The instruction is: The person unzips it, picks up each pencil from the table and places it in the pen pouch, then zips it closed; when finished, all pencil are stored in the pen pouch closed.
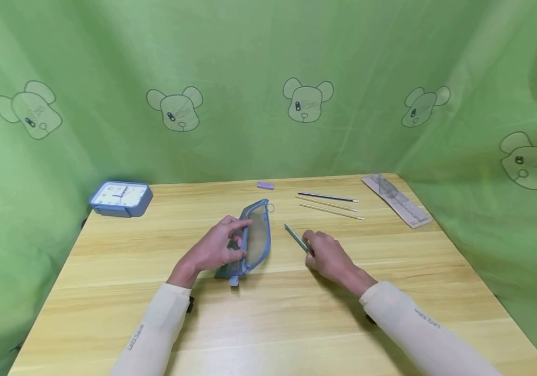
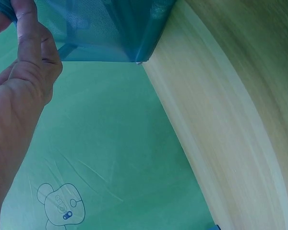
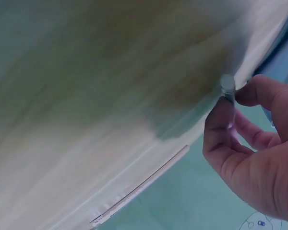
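A blue mesh zip pouch [image 1: 258,235] is held by its rim in my left hand [image 1: 217,245], its mouth spread apart towards the right. In the left wrist view the left hand [image 2: 26,72] pinches the edge of the blue mesh [image 2: 101,28]. My right hand [image 1: 329,256] pinches a slim green pen [image 1: 296,237] near its end, to the right of the pouch, with the other end pointing up and left. In the right wrist view, thumb and fingers of the right hand [image 3: 259,143] grip the pen's round end [image 3: 227,84].
Several pencils [image 1: 327,197] lie behind the right hand. A purple eraser [image 1: 266,185] is near the back edge. At the back left is a blue clock [image 1: 120,198]; a flat packet with a ruler shape [image 1: 396,201] lies back right. Green curtain [image 1: 249,146] surrounds the table [image 1: 268,324].
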Demonstrator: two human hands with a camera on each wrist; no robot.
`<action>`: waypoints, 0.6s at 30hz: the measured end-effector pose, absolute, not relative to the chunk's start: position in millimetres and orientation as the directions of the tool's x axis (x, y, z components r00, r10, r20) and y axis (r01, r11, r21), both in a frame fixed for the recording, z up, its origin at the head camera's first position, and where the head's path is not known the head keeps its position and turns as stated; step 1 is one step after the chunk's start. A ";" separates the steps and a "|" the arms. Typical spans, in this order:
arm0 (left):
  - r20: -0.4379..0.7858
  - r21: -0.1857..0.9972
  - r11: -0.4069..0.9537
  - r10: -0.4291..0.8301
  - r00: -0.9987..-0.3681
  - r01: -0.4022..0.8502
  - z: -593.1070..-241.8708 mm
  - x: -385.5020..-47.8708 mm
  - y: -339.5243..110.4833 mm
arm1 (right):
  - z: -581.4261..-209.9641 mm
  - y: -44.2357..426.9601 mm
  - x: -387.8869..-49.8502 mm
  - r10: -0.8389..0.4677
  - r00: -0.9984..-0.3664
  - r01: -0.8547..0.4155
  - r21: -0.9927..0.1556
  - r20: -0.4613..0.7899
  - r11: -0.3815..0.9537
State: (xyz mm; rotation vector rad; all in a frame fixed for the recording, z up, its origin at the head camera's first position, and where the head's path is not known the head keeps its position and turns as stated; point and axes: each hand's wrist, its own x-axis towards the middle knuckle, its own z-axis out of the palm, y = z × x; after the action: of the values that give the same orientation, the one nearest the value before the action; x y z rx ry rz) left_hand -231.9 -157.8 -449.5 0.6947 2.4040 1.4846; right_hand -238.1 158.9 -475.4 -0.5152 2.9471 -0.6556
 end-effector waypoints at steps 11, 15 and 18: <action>0.052 0.883 0.378 0.511 -0.858 0.279 -450.3 -233.5 -155.1 | -442.3 143.3 -237.9 -0.280 -0.959 -0.153 -0.783 -0.029 0.603; 0.057 0.882 0.378 0.507 -0.860 0.281 -451.3 -232.7 -154.2 | -439.0 130.5 -233.6 -0.333 -0.933 -0.028 -0.896 -0.136 0.444; 0.063 0.878 0.382 0.504 -0.862 0.288 -452.0 -232.4 -153.1 | -440.6 119.8 -231.7 -0.375 -0.909 0.024 -0.923 -0.180 0.385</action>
State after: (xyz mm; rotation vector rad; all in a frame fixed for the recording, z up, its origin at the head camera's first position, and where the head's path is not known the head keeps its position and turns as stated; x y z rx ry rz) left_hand -232.4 -153.1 -452.0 0.7064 2.4263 1.4751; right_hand -231.7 119.8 -440.6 -0.3053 2.2889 -1.5342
